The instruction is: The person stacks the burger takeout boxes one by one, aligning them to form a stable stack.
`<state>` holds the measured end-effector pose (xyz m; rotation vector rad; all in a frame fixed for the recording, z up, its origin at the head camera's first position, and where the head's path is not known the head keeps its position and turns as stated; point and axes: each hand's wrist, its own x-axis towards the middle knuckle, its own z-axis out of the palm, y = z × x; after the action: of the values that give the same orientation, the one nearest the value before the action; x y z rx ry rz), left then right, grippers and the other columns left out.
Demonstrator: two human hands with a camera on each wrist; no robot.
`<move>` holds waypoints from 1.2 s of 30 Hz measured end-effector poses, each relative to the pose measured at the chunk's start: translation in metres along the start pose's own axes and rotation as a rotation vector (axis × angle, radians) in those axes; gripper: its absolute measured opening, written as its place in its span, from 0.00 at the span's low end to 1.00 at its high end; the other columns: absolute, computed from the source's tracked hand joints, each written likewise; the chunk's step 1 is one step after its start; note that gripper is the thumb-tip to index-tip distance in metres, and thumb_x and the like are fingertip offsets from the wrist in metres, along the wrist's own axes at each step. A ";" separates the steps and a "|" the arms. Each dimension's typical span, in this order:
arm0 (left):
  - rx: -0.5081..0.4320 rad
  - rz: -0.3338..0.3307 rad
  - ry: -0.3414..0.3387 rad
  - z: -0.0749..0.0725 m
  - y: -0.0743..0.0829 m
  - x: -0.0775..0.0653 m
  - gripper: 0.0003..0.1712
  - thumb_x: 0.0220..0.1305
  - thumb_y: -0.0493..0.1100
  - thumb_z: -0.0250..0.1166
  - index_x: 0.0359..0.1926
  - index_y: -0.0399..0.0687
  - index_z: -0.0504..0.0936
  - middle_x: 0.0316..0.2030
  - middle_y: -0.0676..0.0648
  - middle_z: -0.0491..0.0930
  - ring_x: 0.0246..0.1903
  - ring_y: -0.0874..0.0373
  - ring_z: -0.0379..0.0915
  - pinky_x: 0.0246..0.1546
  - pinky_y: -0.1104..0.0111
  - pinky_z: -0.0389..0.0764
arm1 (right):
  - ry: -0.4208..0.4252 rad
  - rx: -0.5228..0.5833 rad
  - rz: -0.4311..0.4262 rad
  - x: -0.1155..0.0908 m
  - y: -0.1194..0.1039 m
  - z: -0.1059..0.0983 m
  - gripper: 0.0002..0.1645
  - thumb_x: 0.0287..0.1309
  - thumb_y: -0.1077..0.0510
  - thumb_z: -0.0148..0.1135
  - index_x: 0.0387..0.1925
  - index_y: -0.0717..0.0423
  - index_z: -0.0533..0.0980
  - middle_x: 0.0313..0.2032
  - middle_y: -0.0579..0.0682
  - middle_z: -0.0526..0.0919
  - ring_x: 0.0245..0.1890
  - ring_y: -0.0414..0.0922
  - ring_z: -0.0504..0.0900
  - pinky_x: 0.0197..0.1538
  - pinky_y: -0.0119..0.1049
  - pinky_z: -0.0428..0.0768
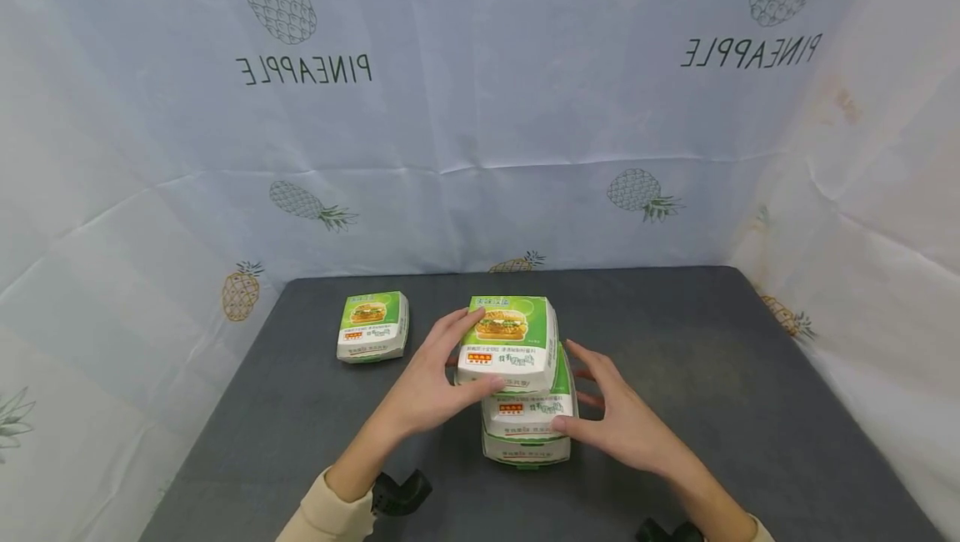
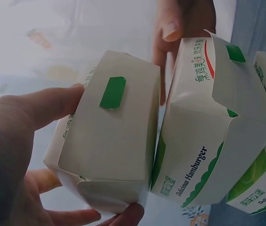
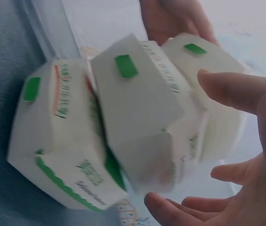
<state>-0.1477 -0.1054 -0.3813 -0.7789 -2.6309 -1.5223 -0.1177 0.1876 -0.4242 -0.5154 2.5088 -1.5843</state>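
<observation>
Three white-and-green hamburger boxes are stacked in the middle of the table. My left hand (image 1: 438,375) grips the top hamburger box (image 1: 506,346), thumb on its front and fingers along its left and far side. That box sits shifted left over the middle hamburger box (image 1: 525,415), and the left wrist view shows a thin wedge of space between them. Lowest is the bottom hamburger box (image 1: 527,449). My right hand (image 1: 626,417) is spread at the right side of the stack, thumb tip by the middle box; in the right wrist view its fingers (image 3: 236,172) stand apart from the boxes.
Another hamburger box (image 1: 372,327) lies alone at the back left of the dark table (image 1: 750,409). A white curtain (image 1: 510,108) printed with pineapples hangs behind the table and along both sides. Black wrist straps (image 1: 401,494) sit on my wrists.
</observation>
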 end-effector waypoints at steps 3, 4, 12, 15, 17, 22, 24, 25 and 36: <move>0.003 -0.001 0.006 0.001 0.001 -0.001 0.48 0.61 0.56 0.74 0.78 0.64 0.62 0.77 0.48 0.53 0.69 0.53 0.63 0.59 0.53 0.77 | 0.049 -0.035 -0.048 -0.001 -0.004 -0.005 0.55 0.61 0.46 0.73 0.80 0.39 0.51 0.75 0.54 0.54 0.72 0.62 0.62 0.63 0.55 0.74; 0.005 -0.001 0.007 0.001 0.002 -0.001 0.48 0.61 0.56 0.74 0.78 0.64 0.62 0.77 0.48 0.53 0.68 0.53 0.64 0.58 0.54 0.77 | 0.066 -0.043 -0.069 -0.002 -0.006 -0.007 0.54 0.62 0.47 0.73 0.80 0.38 0.51 0.75 0.52 0.54 0.72 0.61 0.61 0.64 0.55 0.74; 0.039 -0.015 0.014 0.007 0.005 -0.002 0.49 0.60 0.56 0.75 0.78 0.64 0.62 0.77 0.48 0.52 0.68 0.53 0.64 0.58 0.54 0.77 | 0.121 -0.022 -0.223 0.005 -0.024 -0.008 0.50 0.64 0.57 0.70 0.79 0.35 0.53 0.75 0.47 0.55 0.73 0.55 0.61 0.67 0.49 0.72; 0.034 -0.023 0.005 0.010 0.007 -0.003 0.49 0.60 0.56 0.75 0.78 0.64 0.61 0.77 0.49 0.52 0.68 0.53 0.64 0.59 0.54 0.76 | 0.116 0.001 -0.233 0.009 -0.027 -0.006 0.50 0.64 0.58 0.70 0.79 0.37 0.54 0.75 0.46 0.55 0.73 0.53 0.60 0.66 0.49 0.73; 0.033 -0.029 0.000 0.012 0.009 -0.002 0.49 0.60 0.57 0.75 0.78 0.64 0.61 0.77 0.49 0.52 0.67 0.53 0.65 0.59 0.54 0.76 | 0.118 0.010 -0.234 0.010 -0.028 -0.004 0.49 0.64 0.58 0.70 0.79 0.39 0.55 0.75 0.46 0.55 0.73 0.51 0.60 0.65 0.51 0.73; 0.029 -0.033 -0.001 0.015 0.012 -0.003 0.49 0.60 0.57 0.75 0.78 0.66 0.61 0.77 0.50 0.52 0.64 0.55 0.68 0.58 0.55 0.77 | 0.132 0.029 -0.235 0.010 -0.027 -0.004 0.48 0.64 0.59 0.70 0.79 0.39 0.56 0.75 0.46 0.55 0.72 0.48 0.61 0.64 0.50 0.75; 0.016 -0.019 -0.001 0.015 0.013 -0.004 0.49 0.60 0.56 0.75 0.78 0.65 0.61 0.76 0.49 0.52 0.65 0.54 0.67 0.58 0.55 0.77 | 0.128 0.051 -0.245 0.010 -0.025 -0.006 0.48 0.65 0.61 0.69 0.79 0.40 0.56 0.75 0.46 0.56 0.71 0.47 0.61 0.64 0.46 0.75; 0.008 -0.010 0.000 0.015 0.012 -0.004 0.48 0.61 0.55 0.75 0.78 0.64 0.62 0.76 0.49 0.53 0.66 0.54 0.66 0.58 0.55 0.77 | 0.122 0.062 -0.252 0.010 -0.025 -0.007 0.48 0.65 0.62 0.68 0.79 0.40 0.56 0.75 0.47 0.56 0.71 0.46 0.61 0.63 0.43 0.75; -0.078 0.087 0.021 0.016 0.009 -0.010 0.44 0.64 0.48 0.73 0.77 0.57 0.64 0.74 0.50 0.57 0.71 0.53 0.58 0.58 0.56 0.78 | 0.041 0.099 -0.278 0.007 -0.021 -0.022 0.47 0.65 0.66 0.66 0.79 0.45 0.55 0.74 0.50 0.56 0.71 0.39 0.62 0.62 0.34 0.75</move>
<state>-0.1318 -0.0927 -0.3850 -0.8651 -2.5005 -1.6099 -0.1255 0.1955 -0.3949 -0.8583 2.4576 -1.8186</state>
